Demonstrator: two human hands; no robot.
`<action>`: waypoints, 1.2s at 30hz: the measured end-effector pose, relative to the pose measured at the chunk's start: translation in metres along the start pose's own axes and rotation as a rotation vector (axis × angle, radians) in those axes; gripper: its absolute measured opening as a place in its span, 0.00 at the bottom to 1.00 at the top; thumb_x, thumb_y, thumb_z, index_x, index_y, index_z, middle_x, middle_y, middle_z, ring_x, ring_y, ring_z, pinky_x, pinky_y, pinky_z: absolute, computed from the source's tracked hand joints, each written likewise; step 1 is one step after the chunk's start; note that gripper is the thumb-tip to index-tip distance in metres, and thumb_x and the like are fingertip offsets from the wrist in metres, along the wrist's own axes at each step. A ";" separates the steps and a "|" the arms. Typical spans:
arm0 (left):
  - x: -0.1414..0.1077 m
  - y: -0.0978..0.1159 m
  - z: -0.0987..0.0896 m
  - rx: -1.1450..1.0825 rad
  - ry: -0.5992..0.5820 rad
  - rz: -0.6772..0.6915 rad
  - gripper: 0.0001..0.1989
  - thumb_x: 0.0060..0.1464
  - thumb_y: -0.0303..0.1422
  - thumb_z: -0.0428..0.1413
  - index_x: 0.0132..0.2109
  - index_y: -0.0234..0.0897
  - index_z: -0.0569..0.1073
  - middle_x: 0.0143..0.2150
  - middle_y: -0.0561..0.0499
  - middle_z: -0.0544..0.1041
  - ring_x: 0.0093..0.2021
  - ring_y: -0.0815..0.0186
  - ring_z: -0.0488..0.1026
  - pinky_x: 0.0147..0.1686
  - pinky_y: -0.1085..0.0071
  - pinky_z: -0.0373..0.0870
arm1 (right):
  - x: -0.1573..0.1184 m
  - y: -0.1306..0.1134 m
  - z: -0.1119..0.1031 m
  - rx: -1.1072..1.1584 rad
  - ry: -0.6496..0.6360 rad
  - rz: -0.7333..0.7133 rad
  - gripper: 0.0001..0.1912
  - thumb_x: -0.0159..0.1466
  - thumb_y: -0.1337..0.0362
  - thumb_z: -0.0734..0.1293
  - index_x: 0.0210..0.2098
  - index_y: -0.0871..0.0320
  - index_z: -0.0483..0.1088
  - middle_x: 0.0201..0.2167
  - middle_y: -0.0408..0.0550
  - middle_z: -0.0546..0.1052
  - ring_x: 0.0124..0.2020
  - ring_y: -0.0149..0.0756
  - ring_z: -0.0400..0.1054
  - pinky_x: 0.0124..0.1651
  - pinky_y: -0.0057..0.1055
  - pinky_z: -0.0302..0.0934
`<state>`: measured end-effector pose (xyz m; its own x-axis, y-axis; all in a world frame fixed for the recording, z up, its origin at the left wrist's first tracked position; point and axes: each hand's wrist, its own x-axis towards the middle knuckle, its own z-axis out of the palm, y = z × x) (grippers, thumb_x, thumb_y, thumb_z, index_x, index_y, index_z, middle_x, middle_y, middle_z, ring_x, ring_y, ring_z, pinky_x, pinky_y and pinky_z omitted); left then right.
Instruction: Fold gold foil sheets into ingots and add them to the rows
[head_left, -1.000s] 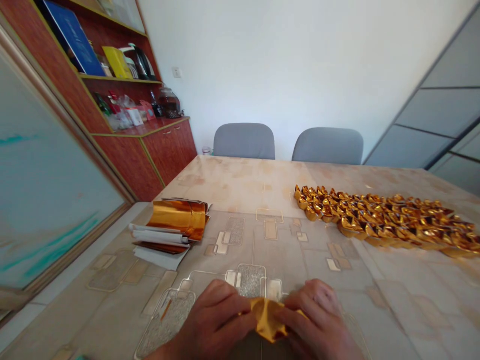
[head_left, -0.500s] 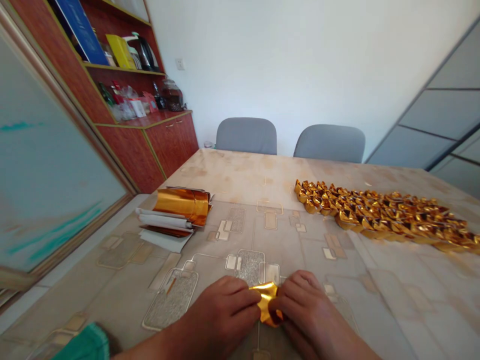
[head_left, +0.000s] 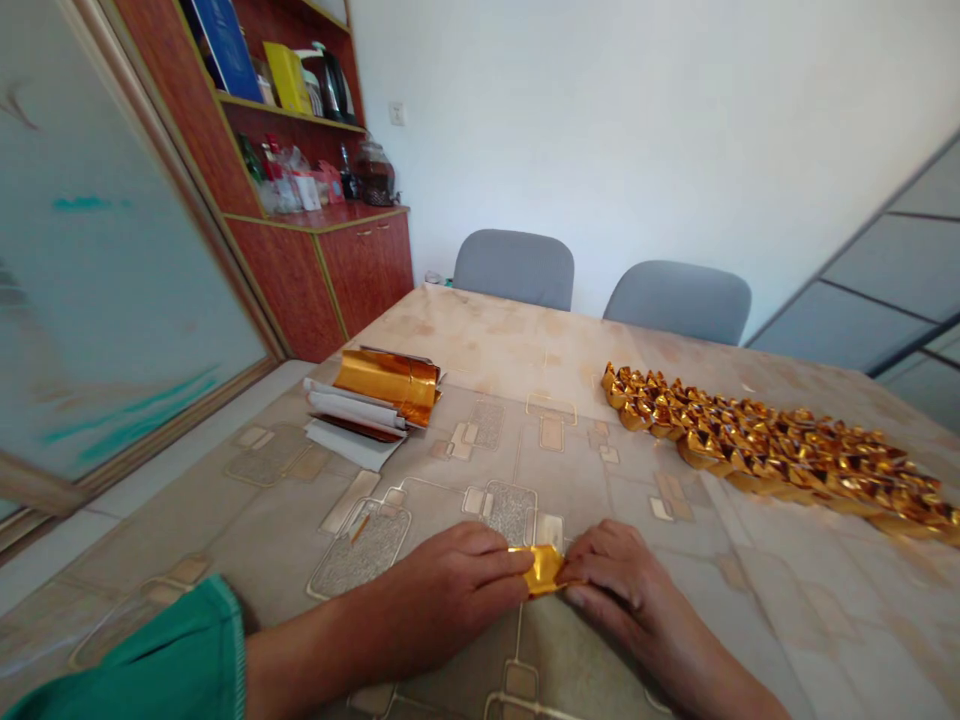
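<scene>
Seated-height view across a table (head_left: pixel 517 345). Nearest, a green sleeve (head_left: pixel 172 660) ends on the left forearm, which slants inward from the lower left. The left hand (head_left: pixel 469 580) lies back upward, fingers together and pointing right, closed on the near end of the foil (head_left: pixel 547 570). The right hand (head_left: pixel 619 575) comes in from the lower right, wrist bent, fingers curled inward, thumb below, pinching the other end. The foil, low over the tabletop between the two hands, is a small, bright gold piece, flattened and creased; both ends are hidden by fingers. Farther off, to the person's left, lies a stack (head_left: pixel 390 385) of gold and white sheets, slightly curled. To the right stand rows of folded gold pieces (head_left: pixel 772 445), peaked and closely packed. Beyond the far edge, two grey chairs (head_left: pixel 514 268) face the table before a white wall (head_left: pixel 600 120).
</scene>
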<state>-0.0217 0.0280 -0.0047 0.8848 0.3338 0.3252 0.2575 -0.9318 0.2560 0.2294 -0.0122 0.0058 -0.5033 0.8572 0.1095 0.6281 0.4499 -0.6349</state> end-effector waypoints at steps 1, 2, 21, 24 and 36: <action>0.000 0.000 -0.001 -0.002 0.000 -0.003 0.12 0.67 0.27 0.49 0.55 0.35 0.70 0.53 0.46 0.77 0.46 0.64 0.73 0.49 0.66 0.70 | 0.000 0.003 0.003 0.005 0.041 0.020 0.06 0.70 0.63 0.65 0.39 0.51 0.75 0.34 0.43 0.77 0.39 0.38 0.69 0.45 0.38 0.59; 0.000 0.001 -0.002 -0.005 0.002 -0.006 0.12 0.68 0.27 0.49 0.55 0.35 0.70 0.52 0.46 0.78 0.46 0.64 0.73 0.49 0.66 0.70 | 0.001 0.005 0.007 0.006 0.085 0.048 0.05 0.69 0.62 0.66 0.38 0.52 0.75 0.33 0.43 0.77 0.37 0.39 0.69 0.44 0.38 0.59; -0.001 0.003 0.006 -0.045 0.025 -0.058 0.17 0.65 0.27 0.50 0.60 0.34 0.68 0.44 0.44 0.77 0.43 0.62 0.73 0.46 0.66 0.74 | 0.013 0.006 0.021 -0.119 0.259 0.242 0.11 0.65 0.58 0.68 0.27 0.52 0.74 0.24 0.42 0.76 0.26 0.39 0.69 0.30 0.33 0.60; 0.000 0.003 0.006 -0.036 0.023 -0.069 0.15 0.66 0.27 0.49 0.58 0.33 0.70 0.45 0.44 0.78 0.44 0.62 0.73 0.47 0.65 0.74 | 0.013 0.006 0.023 -0.162 0.274 0.206 0.12 0.67 0.57 0.67 0.28 0.52 0.73 0.24 0.43 0.76 0.27 0.39 0.69 0.30 0.33 0.59; 0.000 0.004 0.004 -0.013 -0.003 -0.088 0.17 0.65 0.25 0.50 0.59 0.31 0.69 0.47 0.43 0.77 0.45 0.61 0.72 0.48 0.67 0.74 | 0.012 0.010 0.029 -0.178 0.277 0.171 0.12 0.68 0.60 0.66 0.27 0.53 0.67 0.25 0.43 0.72 0.28 0.40 0.65 0.32 0.36 0.56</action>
<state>-0.0193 0.0233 -0.0077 0.8602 0.4137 0.2981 0.3292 -0.8970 0.2949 0.2124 -0.0051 -0.0208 -0.2171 0.9482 0.2318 0.7951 0.3095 -0.5216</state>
